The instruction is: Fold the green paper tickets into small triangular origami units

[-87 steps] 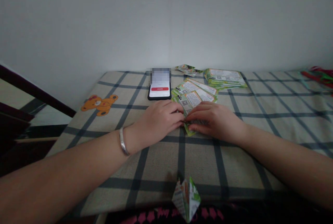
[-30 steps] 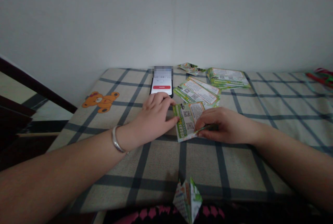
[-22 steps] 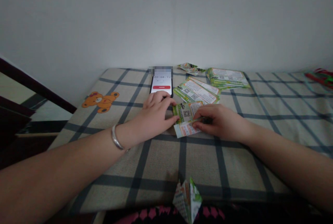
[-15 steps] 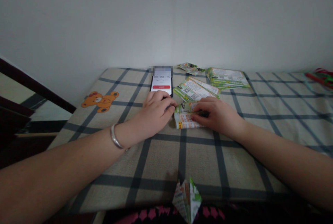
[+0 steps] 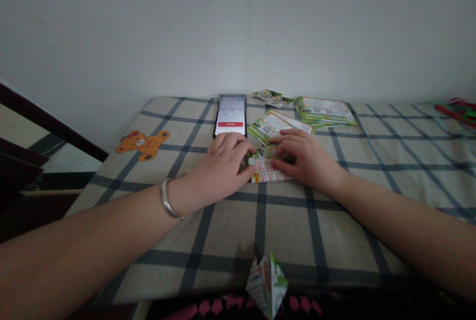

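A folded printed flyer (image 5: 266,171), with green and orange print, lies on the checked cloth between my two hands. My left hand (image 5: 226,163), with a silver bangle on the wrist, grips its left edge with thumb and forefinger. On the other side, my right hand (image 5: 310,159) is curled over the right part of the flyer, holding it down and covering that end. Just behind lie loose flat flyers (image 5: 273,124), partly behind my right fingers. A phone (image 5: 230,116) with a timer screen and a red button rests beyond my left hand.
A stack of flyers (image 5: 327,111) sits at the back right, near folded paper pieces (image 5: 273,97) against the wall. A pointed folded paper piece (image 5: 267,285) is at the near edge. A bear picture (image 5: 143,145) is at left, red and green items (image 5: 459,114) far right.
My left hand has shifted slightly right, its thumb now over the flyer's left edge. The fingers of my right hand have lifted and spread a little. The flyer stays in place.
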{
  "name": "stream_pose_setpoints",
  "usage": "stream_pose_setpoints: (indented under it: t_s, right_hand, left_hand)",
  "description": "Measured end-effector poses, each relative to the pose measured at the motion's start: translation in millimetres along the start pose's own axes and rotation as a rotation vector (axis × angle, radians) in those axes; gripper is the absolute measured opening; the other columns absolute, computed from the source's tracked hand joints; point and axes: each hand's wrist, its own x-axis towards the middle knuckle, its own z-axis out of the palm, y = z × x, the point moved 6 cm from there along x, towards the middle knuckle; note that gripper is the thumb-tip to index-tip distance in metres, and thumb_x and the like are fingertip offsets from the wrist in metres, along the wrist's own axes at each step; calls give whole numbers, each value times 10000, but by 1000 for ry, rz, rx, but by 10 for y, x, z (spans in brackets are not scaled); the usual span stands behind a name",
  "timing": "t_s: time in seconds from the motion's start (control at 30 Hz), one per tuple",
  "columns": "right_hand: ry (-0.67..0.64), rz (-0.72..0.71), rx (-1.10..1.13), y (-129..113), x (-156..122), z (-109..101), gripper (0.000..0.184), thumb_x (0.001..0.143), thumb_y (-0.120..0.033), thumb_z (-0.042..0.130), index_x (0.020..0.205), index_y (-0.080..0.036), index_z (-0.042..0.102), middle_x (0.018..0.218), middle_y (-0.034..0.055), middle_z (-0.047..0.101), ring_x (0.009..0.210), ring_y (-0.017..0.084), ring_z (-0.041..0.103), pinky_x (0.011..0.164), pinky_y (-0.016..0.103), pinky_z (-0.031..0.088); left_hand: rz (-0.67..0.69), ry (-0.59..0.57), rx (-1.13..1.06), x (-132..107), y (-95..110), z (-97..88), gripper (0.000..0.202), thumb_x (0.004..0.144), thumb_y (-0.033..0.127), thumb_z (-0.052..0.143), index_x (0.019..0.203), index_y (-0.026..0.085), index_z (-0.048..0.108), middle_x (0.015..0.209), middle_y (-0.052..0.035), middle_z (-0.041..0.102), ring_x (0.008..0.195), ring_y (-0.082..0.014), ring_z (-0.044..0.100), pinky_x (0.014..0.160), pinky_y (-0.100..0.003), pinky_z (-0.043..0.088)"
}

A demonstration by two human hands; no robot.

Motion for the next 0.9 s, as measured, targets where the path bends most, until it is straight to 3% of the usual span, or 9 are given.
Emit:
stream_pose_setpoints:
  t_s: [0.23,0.4,0.8,0.9]
  right_hand:
    - [18,-29,55,-37,21,-45,153,829,-334,679,822,-187,640,993,69,689,1000,223,590,925,375,446]
    - [30,-11,110,-74,14,-82,108,842,-288,667,828,-183,645,945,62,683,928,199,600,855,339,464]
    - [28,72,139,-122,-6,-129,90,852,-294,646,847,-209,616,864,36,670,833,188,595,763,323,464]
    - [41,160,137,-80,-27,-120,139,825,-307,671,893,-206,605,853,35,661,786,184,599,699,312,464]
  left_hand:
    - [43,30,-8,-3,12,-6,315,878,345,579,1135,164,554,1181,-86,520,1164,-255,442,1059,-435,369]
    - [73,-1,-91,20,48,-44,397,885,294,594,1250,162,511,1210,-72,573,1185,-233,457,1067,-410,366]
    - [40,39,-162,55,-4,-69,238,876,271,605,1109,225,628,1000,-36,688,949,-207,612,864,-381,462]
    - [6,31,-222,60,-26,-72,243,862,227,613,1104,222,629,1000,-27,694,919,-192,627,854,-368,474]
